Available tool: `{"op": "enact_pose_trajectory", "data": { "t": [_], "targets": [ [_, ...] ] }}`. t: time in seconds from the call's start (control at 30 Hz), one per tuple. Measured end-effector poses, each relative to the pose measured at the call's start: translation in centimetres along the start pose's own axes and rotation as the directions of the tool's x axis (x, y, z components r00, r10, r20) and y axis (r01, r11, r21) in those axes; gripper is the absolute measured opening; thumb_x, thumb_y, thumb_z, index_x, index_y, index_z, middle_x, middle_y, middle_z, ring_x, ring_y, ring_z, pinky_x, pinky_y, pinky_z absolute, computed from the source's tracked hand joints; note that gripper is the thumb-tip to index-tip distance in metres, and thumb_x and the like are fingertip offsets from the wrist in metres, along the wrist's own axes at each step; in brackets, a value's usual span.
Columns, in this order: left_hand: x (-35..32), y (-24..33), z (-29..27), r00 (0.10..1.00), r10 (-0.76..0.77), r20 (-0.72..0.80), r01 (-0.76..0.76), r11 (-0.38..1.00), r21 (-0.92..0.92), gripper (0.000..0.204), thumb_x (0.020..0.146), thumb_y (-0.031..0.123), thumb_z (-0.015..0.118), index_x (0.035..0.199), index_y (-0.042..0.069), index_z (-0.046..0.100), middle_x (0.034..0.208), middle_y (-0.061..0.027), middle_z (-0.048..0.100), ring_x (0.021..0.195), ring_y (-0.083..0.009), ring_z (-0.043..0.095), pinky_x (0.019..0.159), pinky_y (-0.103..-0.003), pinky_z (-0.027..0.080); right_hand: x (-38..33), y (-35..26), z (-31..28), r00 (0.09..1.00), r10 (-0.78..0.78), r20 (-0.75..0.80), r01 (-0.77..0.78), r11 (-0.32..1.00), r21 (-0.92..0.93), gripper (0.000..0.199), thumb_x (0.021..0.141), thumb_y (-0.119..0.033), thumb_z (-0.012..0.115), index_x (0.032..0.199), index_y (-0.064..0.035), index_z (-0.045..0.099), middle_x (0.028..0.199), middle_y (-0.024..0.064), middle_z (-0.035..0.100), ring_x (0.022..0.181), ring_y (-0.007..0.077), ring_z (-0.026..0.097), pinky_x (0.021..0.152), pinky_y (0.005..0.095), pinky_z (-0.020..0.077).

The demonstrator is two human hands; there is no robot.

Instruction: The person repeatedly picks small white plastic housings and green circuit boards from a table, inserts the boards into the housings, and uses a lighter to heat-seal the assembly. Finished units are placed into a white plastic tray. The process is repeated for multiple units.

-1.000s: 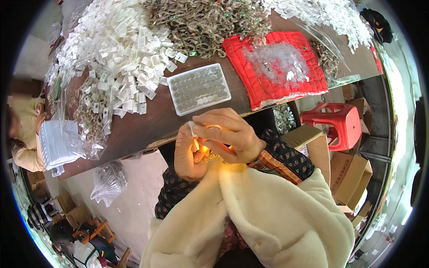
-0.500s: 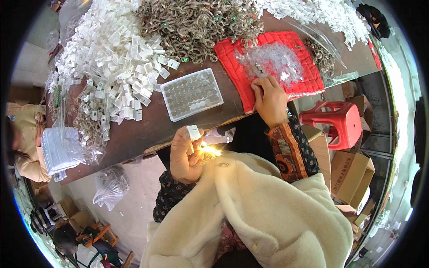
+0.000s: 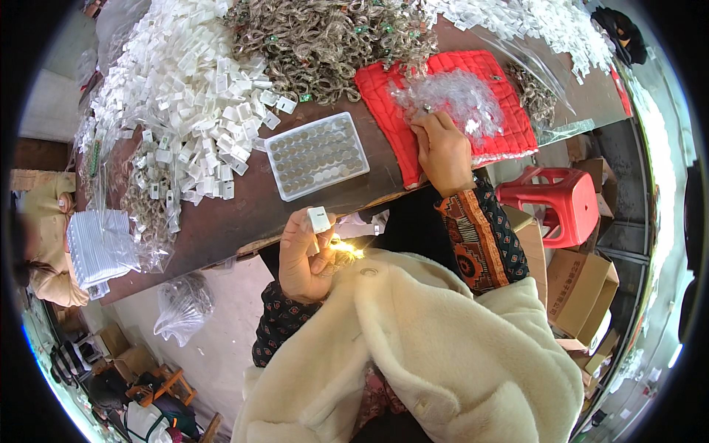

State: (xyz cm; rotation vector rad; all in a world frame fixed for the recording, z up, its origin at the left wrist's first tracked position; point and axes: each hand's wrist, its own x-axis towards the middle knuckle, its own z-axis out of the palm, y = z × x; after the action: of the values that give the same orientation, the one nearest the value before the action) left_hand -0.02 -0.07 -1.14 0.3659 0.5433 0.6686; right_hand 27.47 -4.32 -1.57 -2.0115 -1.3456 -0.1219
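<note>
My left hand is closed around a small white battery case, held in front of my chest above the lap. Beside its fingers glows a lit bundle of string lights in warm yellow. My right hand reaches over a red quilted cloth on the table. Its thumb and fingers are pinched together at the near left edge of a heap of clear plastic pieces. What the pinch holds, if anything, is too small to make out. Between the hands, farther back, lies a white tray with rows of round silver coin cells.
White cases form a large heap at the left of the table, beside a pile of coiled wire lights. A red plastic stool and cardboard boxes stand at the right. Another person sits at far left.
My right hand has shifted slightly away from me and to the left over the cloth, toward the clear pieces. The left hand keeps its hold on the white case almost unmoved.
</note>
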Motion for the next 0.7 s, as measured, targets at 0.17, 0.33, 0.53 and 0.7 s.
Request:
{"op": "enact_pose_trajectory", "data": {
  "t": [0.17,0.33,0.53,0.7],
  "targets": [
    [0.0,-0.1,-0.1,1.0,-0.015,-0.009,0.015,0.999,-0.029,0.026,0.091,0.017,0.066,0.114,0.007,0.058,0.092,-0.007,0.061,0.075,-0.0051,0.046,0.039,-0.014,0.033,-0.4,-0.9,-1.2,0.992,0.127,0.003,-0.123,0.955,0.268,0.018,0.087,0.002,0.062,0.103,-0.0042,0.063,0.092,0.0158,0.064,0.079,0.0373,0.064,0.068,0.0399,0.0529],
    [0.1,-0.3,-0.2,0.999,-0.005,0.032,0.006,1.0,-0.015,0.025,0.095,0.019,0.063,0.117,0.01,0.058,0.103,-0.0103,0.065,0.076,-0.0051,0.048,0.04,-0.014,0.033,-0.8,-1.6,-2.5,0.983,0.163,0.081,-0.182,0.918,0.353,0.021,0.085,0.007,0.063,0.104,-0.0033,0.068,0.094,0.014,0.068,0.077,0.0246,0.068,0.067,0.0317,0.0528],
    [0.0,-0.3,0.2,1.0,-0.008,-0.024,0.009,0.999,0.031,0.023,0.097,0.023,0.062,0.116,0.012,0.058,0.097,-0.0108,0.063,0.042,-0.0036,0.034,0.039,-0.014,0.031,-0.1,-2.4,-3.0,0.995,0.1,-0.025,-0.087,0.946,0.313,0.016,0.085,0.006,0.066,0.099,-0.002,0.07,0.087,0.0125,0.069,0.075,0.0213,0.068,0.067,0.0289,0.0522],
    [-0.1,-0.5,1.0,0.999,0.033,-0.011,-0.033,0.999,-0.001,0.021,0.096,0.015,0.063,0.114,0.006,0.06,0.101,-0.0131,0.066,0.062,-0.0035,0.047,0.039,-0.013,0.031,-1.3,-6.0,-3.8,0.925,0.277,0.261,-0.38,0.66,0.648,0.012,0.089,0.002,0.065,0.101,0.0008,0.068,0.087,0.0089,0.07,0.081,0.0152,0.068,0.07,0.0274,0.0533]
  ]
}}
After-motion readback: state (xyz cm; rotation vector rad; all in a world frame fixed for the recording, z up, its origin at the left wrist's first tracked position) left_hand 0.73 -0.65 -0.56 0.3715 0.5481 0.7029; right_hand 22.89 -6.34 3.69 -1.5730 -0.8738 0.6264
